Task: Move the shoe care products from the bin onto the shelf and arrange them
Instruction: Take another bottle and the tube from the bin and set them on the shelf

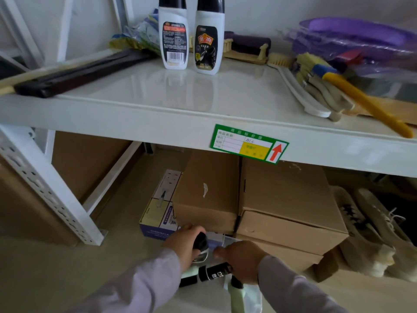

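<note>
Two white shoe polish bottles with black caps stand upright on the white shelf (158, 105): one with its barcode side showing (173, 41), one with a black and gold label (209, 45) to its right. Down low, my left hand (186, 245) is closed around a black-capped bottle (201, 247). My right hand (242, 260) grips a black and white bottle (216, 273) that lies sideways. Pale green bottles with black caps (237, 294) lie beneath in the clear bin (225, 241), whose walls are mostly hidden by my hands.
Brushes (320, 86) and a yellow-handled tool (370, 105) lie on the shelf's right, purple basins (361, 39) behind them, long dark brushes (74, 75) on the left. Cardboard boxes (282, 204), a printed carton (158, 206) and pale shoes (372, 233) sit under the shelf.
</note>
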Demonstrator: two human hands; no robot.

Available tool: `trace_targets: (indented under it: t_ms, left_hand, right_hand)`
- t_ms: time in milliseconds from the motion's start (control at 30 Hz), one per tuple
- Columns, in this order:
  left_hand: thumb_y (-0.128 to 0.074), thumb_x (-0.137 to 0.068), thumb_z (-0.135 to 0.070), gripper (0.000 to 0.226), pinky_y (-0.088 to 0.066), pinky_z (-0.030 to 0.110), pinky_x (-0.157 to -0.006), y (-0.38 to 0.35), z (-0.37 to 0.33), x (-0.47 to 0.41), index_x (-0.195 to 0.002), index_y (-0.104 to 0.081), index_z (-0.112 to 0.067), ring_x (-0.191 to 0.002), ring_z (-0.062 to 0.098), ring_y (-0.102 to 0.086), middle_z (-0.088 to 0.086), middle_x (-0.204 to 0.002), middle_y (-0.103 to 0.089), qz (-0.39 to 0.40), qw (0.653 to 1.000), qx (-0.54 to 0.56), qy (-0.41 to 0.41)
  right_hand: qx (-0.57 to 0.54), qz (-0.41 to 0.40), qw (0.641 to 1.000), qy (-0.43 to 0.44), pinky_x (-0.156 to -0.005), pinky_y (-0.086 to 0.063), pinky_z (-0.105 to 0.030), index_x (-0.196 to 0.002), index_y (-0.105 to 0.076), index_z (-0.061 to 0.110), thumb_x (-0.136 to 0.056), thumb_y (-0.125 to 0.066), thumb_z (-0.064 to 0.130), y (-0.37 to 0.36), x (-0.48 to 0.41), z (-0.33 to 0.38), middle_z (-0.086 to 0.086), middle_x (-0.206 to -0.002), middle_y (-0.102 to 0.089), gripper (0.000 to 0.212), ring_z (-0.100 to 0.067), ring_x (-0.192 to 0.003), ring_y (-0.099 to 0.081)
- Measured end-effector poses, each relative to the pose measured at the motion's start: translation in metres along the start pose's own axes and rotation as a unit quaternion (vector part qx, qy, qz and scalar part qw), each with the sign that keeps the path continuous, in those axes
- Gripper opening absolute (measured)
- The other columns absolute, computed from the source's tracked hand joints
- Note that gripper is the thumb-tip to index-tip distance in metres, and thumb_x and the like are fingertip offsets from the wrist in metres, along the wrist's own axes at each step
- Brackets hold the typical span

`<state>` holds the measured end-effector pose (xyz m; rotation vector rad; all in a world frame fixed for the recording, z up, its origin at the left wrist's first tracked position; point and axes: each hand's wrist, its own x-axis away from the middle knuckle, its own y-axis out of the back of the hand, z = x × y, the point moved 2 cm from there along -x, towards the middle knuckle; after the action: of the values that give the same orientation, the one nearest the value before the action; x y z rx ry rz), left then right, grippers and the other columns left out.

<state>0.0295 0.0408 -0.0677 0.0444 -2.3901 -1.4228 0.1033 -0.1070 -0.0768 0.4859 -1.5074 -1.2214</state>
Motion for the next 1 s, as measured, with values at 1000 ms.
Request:
trace_targets:
  t_ms: [1000]
  left_hand:
    - [-0.073,-0.072,-0.038,0.035,-0.048,0.007,-0.073,0.314,-0.139,0.097,-0.098,-0.055,-0.053,-0.089,-0.009,-0.064,-0.024,-0.096,-0.070,-0.251,0.904,0.250,-0.240]
  right_hand:
    - [-0.479,-0.511,0.707,0.096,-0.070,-0.058,-0.020,-0.105,-0.059,0.019,-0.058,-0.077,0.016,0.319,0.214,0.018,-0.006,-0.087,-0.071,0.051,-0.015,-0.079,-0.071]
